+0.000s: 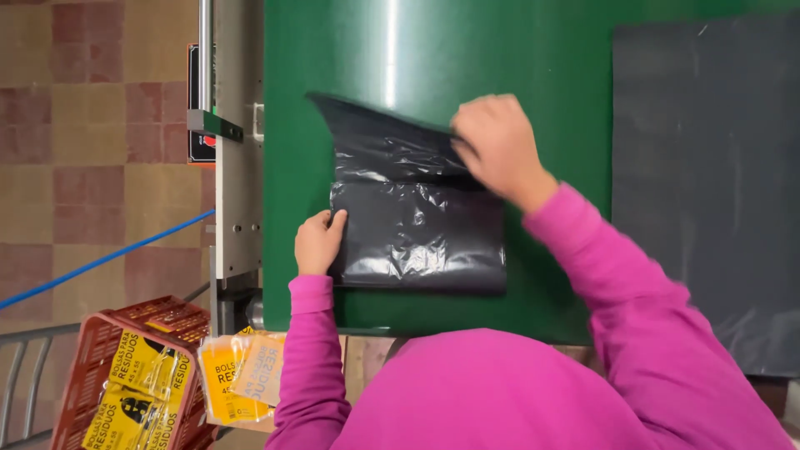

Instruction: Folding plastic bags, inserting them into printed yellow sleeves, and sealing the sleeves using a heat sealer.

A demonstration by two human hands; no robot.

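A black plastic bag (pixel 417 229) lies partly folded on the green table (pixel 333 67). My left hand (pixel 317 242) presses down on the bag's left edge with its fingers. My right hand (pixel 496 142) pinches the bag's upper layer near its top right corner and holds that flap lifted and tilted above the table. Both arms wear bright pink sleeves (pixel 600 267).
A flat stack of dark grey bags (pixel 708 183) covers the table's right side. A metal frame (pixel 237 150) runs along the table's left edge. A red crate (pixel 125 375) with yellow packets sits on the tiled floor at lower left, beside more yellow packets (pixel 242 379). A blue cord (pixel 100 260) crosses the floor.
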